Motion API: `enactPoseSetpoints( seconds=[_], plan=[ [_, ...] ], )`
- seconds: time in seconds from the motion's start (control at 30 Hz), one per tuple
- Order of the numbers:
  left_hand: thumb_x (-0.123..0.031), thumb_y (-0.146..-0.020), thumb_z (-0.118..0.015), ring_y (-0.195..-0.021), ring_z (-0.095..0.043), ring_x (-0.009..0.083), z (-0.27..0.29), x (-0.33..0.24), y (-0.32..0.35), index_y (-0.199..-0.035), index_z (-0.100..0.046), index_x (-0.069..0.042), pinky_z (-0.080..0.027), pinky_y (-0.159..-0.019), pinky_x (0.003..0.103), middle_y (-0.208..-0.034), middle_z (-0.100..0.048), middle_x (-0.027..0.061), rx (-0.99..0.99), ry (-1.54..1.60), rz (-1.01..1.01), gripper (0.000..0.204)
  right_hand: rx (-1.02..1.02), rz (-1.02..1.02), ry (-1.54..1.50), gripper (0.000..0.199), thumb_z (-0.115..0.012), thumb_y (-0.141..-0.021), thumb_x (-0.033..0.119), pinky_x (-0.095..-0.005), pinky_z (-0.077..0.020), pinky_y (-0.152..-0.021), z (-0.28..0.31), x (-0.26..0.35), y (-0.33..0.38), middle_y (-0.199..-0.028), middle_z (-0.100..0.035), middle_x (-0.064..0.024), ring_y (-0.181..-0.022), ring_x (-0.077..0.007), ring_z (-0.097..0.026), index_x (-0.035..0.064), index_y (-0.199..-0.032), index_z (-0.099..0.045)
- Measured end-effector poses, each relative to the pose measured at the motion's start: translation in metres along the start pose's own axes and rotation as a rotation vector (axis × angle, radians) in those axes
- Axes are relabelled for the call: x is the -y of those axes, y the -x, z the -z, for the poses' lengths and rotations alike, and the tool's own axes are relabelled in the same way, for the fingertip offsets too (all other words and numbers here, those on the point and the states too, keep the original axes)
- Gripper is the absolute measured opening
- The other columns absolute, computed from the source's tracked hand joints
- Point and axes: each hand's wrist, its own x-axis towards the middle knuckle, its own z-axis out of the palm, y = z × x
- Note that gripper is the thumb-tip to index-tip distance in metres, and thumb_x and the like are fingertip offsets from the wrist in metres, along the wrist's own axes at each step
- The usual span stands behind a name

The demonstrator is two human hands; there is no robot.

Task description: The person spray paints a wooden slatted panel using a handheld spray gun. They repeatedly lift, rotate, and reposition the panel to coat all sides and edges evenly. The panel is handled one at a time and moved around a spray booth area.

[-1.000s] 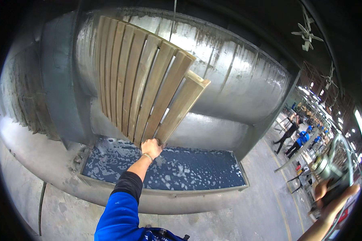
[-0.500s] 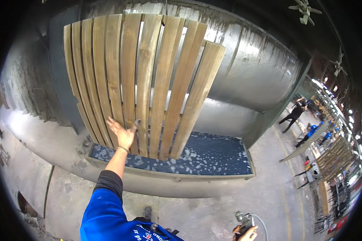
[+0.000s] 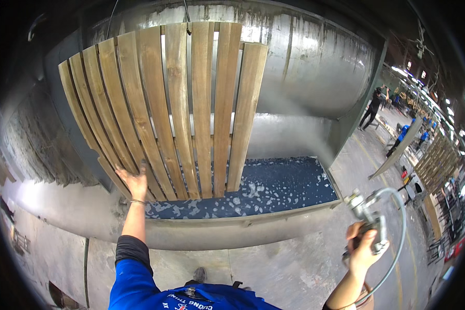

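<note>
A slatted wooden panel (image 3: 176,88) hangs in front of me from thin hooks, tilted a little. My left hand (image 3: 133,182) lies with fingers spread against the lower left part of its slats. On the right, my right hand (image 3: 366,249) is wrapped round a metal spray gun (image 3: 360,205), raised and pointed toward the panel's right side. A pale hose (image 3: 401,219) loops from the gun down past my forearm. Faint mist (image 3: 312,134) streaks through the air between the gun and the panel's right edge.
Below the panel stands a trough (image 3: 227,227) of dark blue liquid with whitish foam patches. A stained, curved metal wall (image 3: 315,67) rises behind. On the far right, a person in dark clothes (image 3: 372,108) stands near more slatted panels (image 3: 438,157).
My right hand has come up from the lower edge with the spray gun, and mist now shows. The panel has turned slightly; my left hand sits further left and lower on it.
</note>
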Motion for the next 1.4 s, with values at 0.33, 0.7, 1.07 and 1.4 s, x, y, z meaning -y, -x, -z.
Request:
enactPoseSetpoints(
  seconds=[0.33,0.7,1.07,1.4],
  plan=[
    [-0.035,-0.088,-0.077,-0.15,-0.025,0.0383,0.067,0.122,-0.095,-0.154,-0.019,0.011,-0.021,-0.123,0.042,-0.159,-0.027,0.031,-0.077,0.045,-0.023,0.099,0.124,0.025,0.269,0.06,-0.062,-0.096,0.056,-0.0254,-0.0427,-0.05,-0.096,-0.034,0.044,-0.063,-0.061,-0.0032,-0.055,-0.0087,-0.055,-0.0031,-0.102,-0.07],
    [-0.017,-0.088,-0.073,-0.15,-0.026,0.0395,0.055,0.115,-0.093,-0.158,-0.031,-0.015,-0.029,-0.12,0.048,-0.163,-0.024,0.0226,0.179,-0.017,-0.339,0.081,0.406,-0.331,0.292,0.058,-0.058,-0.1,0.052,-0.0269,-0.0392,-0.051,-0.157,-0.111,0.158,-0.063,-0.061,-0.0019,-0.055,-0.0081,-0.051,-0.0027,-0.089,-0.07],
    [-0.009,-0.088,-0.069,-0.153,-0.015,0.041,0.067,0.112,-0.072,-0.159,-0.021,-0.006,-0.023,-0.122,0.05,-0.166,-0.013,0.0222,-0.071,0.051,-0.345,0.086,0.468,0.007,0.418,0.076,-0.051,-0.098,0.063,-0.0293,-0.047,-0.051,-0.163,0.009,0.124,-0.064,-0.063,-0.0067,-0.051,-0.0128,-0.057,-0.0105,-0.1,-0.069],
    [-0.037,-0.11,-0.038,-0.15,-0.03,0.0265,0.106,0.144,-0.149,-0.158,-0.024,-0.003,-0.026,-0.122,0.038,-0.164,-0.027,0.0117,-0.006,0.505,0.003,0.061,-0.1,0.286,0.107,0.104,-0.033,-0.067,0.102,-0.0204,-0.0227,-0.035,-0.173,0.134,0.041,-0.058,-0.049,-0.0036,-0.038,-0.0094,-0.04,-0.0007,-0.074,-0.052]
  ],
)
